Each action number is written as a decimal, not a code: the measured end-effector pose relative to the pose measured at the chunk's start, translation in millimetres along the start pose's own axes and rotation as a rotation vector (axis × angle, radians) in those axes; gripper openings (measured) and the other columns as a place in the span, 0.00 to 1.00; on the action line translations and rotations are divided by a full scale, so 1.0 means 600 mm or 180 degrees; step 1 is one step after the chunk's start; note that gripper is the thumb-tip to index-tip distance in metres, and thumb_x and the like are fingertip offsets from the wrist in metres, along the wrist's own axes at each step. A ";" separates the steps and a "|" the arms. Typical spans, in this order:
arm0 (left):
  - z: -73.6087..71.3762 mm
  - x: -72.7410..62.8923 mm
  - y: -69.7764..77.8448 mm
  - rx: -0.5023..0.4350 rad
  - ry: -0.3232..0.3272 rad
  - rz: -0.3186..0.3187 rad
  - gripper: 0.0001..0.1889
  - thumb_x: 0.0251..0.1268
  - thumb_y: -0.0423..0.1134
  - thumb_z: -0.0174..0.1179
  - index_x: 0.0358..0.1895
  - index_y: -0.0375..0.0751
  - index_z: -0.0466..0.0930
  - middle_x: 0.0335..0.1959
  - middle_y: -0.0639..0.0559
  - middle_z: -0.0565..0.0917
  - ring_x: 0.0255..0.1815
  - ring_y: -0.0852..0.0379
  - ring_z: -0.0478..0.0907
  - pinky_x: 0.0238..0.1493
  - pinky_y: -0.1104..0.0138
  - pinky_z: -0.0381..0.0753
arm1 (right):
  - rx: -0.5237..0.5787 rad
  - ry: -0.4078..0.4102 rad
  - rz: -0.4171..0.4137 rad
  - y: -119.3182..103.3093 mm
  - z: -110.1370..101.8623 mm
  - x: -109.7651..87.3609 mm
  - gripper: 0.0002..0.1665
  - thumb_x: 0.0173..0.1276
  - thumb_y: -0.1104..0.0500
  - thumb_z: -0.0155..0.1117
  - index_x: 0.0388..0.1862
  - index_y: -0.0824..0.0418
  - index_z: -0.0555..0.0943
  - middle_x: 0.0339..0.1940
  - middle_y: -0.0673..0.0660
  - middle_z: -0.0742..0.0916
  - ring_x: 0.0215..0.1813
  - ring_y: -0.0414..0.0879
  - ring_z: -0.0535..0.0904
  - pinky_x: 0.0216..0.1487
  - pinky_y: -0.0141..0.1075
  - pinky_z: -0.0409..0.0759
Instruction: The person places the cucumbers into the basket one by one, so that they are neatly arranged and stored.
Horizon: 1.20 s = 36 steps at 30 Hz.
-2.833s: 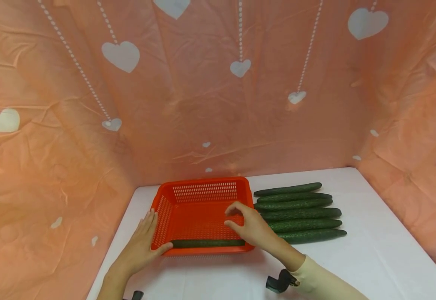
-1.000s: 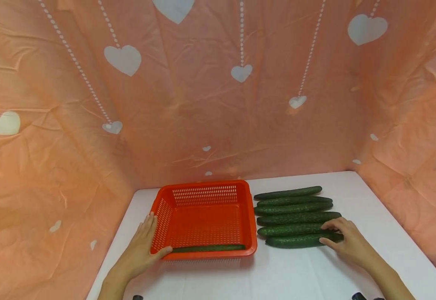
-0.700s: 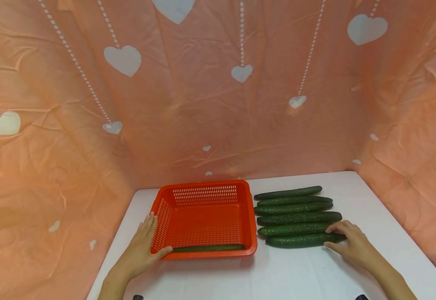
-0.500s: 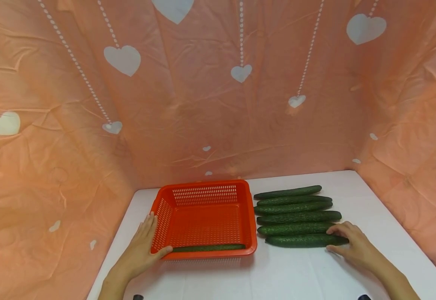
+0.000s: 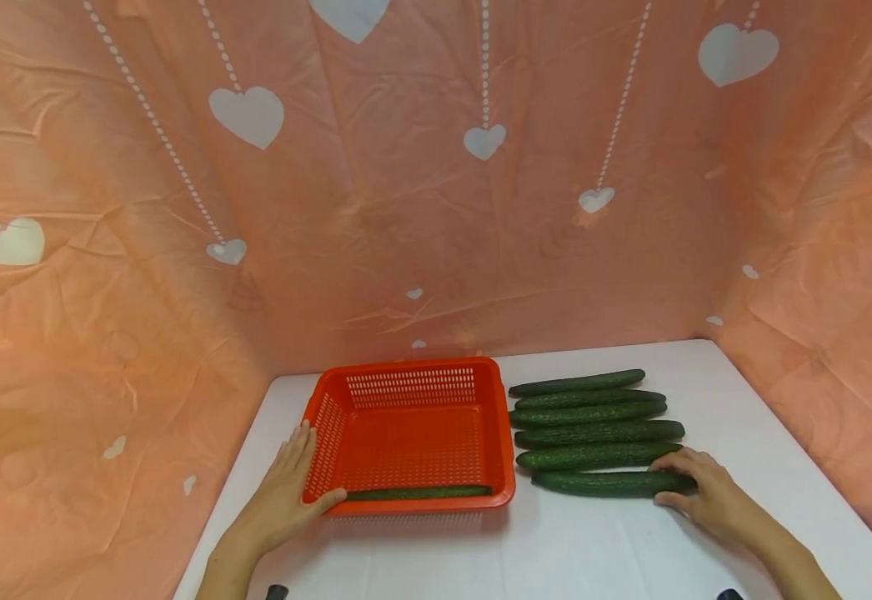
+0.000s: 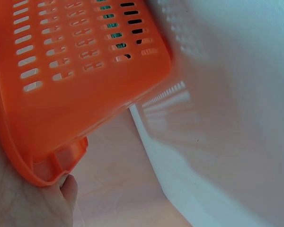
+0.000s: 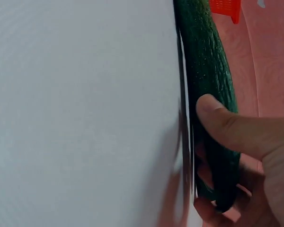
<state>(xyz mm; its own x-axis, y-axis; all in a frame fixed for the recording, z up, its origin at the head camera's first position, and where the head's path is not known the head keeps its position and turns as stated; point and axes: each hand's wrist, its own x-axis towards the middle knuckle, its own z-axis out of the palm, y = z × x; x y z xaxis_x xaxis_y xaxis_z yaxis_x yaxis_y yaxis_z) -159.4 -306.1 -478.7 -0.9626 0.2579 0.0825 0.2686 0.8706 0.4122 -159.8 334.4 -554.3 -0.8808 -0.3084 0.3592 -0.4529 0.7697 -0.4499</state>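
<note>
My right hand (image 5: pixel 715 497) pinches the right end of the nearest cucumber (image 5: pixel 603 484) between thumb and fingers. In the right wrist view the thumb (image 7: pixel 222 120) presses along that cucumber's side, with fingers curled behind it. It lies close to the white tabletop; whether it is lifted cannot be told. My left hand (image 5: pixel 280 492) rests at the near left corner of the red plastic basket (image 5: pixel 406 433), fingers laid straight along its left rim and thumb over the front. Inside the basket, one cucumber (image 5: pixel 421 493) lies along the front wall.
Several more cucumbers, such as the second one from the front (image 5: pixel 593 456), lie side by side right of the basket. They rest on a white table (image 5: pixel 436 558). An orange sheet with white hearts (image 5: pixel 593 292) rises behind and at both sides.
My right hand has gone from above the basket to the front cucumber's right end and taken hold. That cucumber's right end has shifted slightly away from its neighbour. My left hand has stayed.
</note>
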 end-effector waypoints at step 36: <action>-0.004 0.002 0.001 -0.0046 -0.0028 -0.0019 0.59 0.71 0.66 0.65 0.87 0.28 0.45 0.89 0.33 0.41 0.90 0.35 0.37 0.80 0.75 0.20 | 0.1064 0.0373 0.0157 -0.071 -0.048 0.055 0.23 0.70 0.68 0.75 0.62 0.55 0.83 0.57 0.38 0.85 0.65 0.19 0.71 0.60 0.12 0.65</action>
<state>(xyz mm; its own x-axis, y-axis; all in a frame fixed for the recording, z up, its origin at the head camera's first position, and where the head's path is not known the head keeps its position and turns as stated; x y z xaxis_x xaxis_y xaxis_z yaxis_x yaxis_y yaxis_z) -160.5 -306.3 -476.5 -0.9639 0.2563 0.0720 0.2621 0.8661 0.4257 -165.7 307.7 -499.6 -0.8898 -0.1942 0.4129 -0.4472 0.5506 -0.7049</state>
